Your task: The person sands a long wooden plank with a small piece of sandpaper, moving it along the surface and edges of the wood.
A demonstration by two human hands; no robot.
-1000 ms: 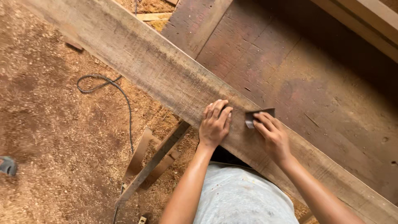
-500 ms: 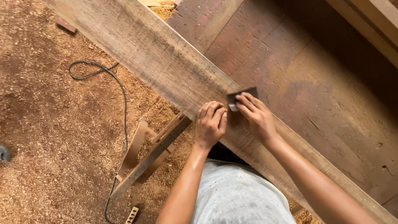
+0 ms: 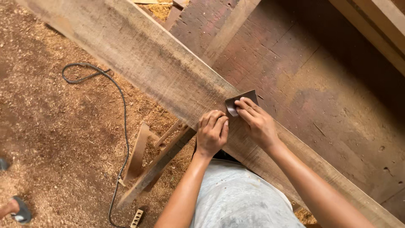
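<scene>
A long rough wooden plank [image 3: 139, 55] runs diagonally from the upper left to the lower right. A small dark sheet of sandpaper [image 3: 240, 101] lies on its far edge, one corner curled up. My right hand [image 3: 257, 122] presses flat on the sandpaper with the fingers together. Just to the left of it, my left hand [image 3: 212, 133] rests on the plank with the fingers curled down, touching the wood beside the sheet.
A black cable [image 3: 120, 109] snakes over the sawdust-covered floor [image 3: 50, 139] at left. Wooden trestle legs [image 3: 145, 160] stand under the plank. Wide dark boards [image 3: 320, 84] lie beyond the plank at right. Another person's sandalled foot [image 3: 17, 210] shows at the lower left.
Both hands and the sandpaper have shifted along the plank toward the upper left. The view has swung slightly with them.
</scene>
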